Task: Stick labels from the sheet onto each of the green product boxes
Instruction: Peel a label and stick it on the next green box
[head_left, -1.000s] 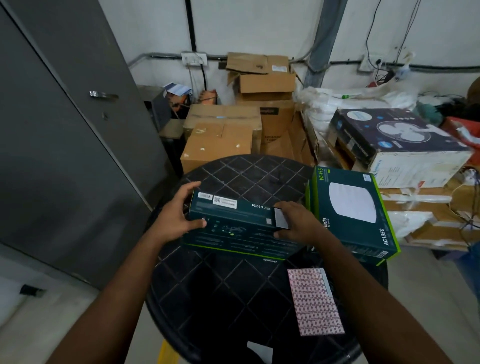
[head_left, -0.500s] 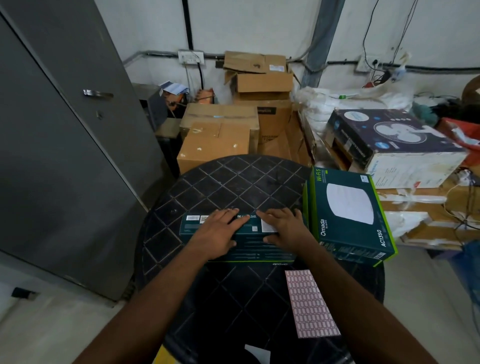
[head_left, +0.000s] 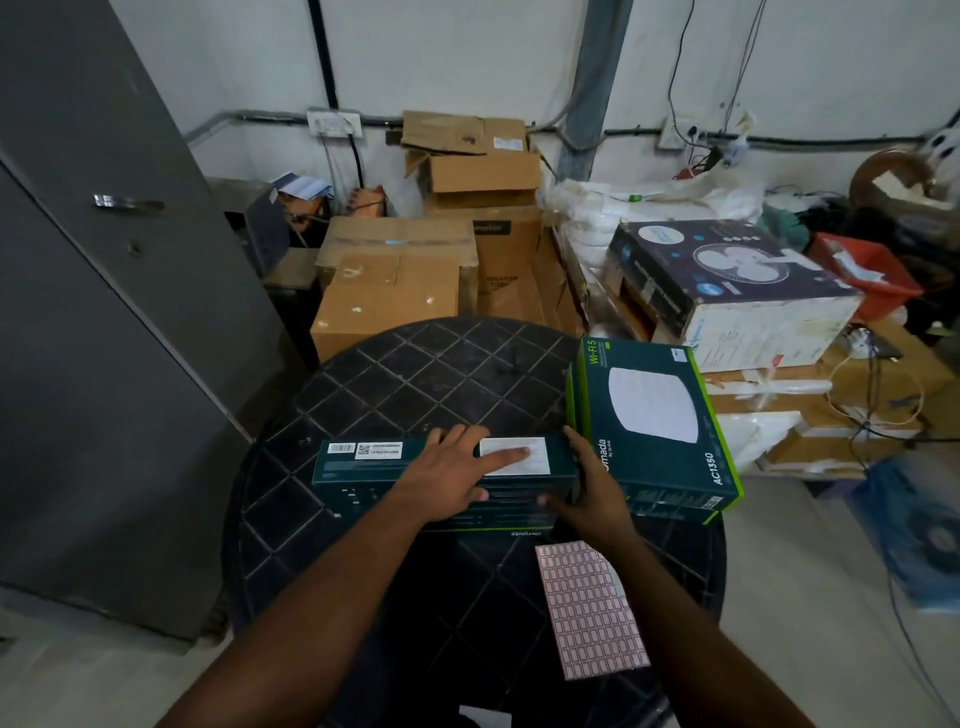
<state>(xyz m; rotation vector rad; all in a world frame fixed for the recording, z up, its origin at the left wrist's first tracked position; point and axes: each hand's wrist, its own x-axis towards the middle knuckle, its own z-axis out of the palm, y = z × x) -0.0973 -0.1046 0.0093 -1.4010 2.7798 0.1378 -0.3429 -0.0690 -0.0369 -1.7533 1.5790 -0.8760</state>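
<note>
A dark green product box (head_left: 363, 480) lies on the round black table (head_left: 415, 379) with its long side face up. A white label (head_left: 530, 449) sits on that face. My left hand (head_left: 447, 478) lies flat on the box, its index finger pressing across the label. My right hand (head_left: 592, 493) grips the box's right end. A second green box (head_left: 654, 421), printed with a white disc, lies to the right, stacked on another. The pink label sheet (head_left: 589, 608) rests on the table near my right forearm.
Brown cartons (head_left: 389, 296) stand behind the table, a fan box (head_left: 727, 280) at the right, a grey metal cabinet (head_left: 104, 312) on the left. Cables and clutter fill the far right. A white scrap (head_left: 483, 717) lies at the table's near edge.
The box went from held tilted above the table to resting on it. My right hand moved from the label to the box's right end, and my left index finger now presses the label.
</note>
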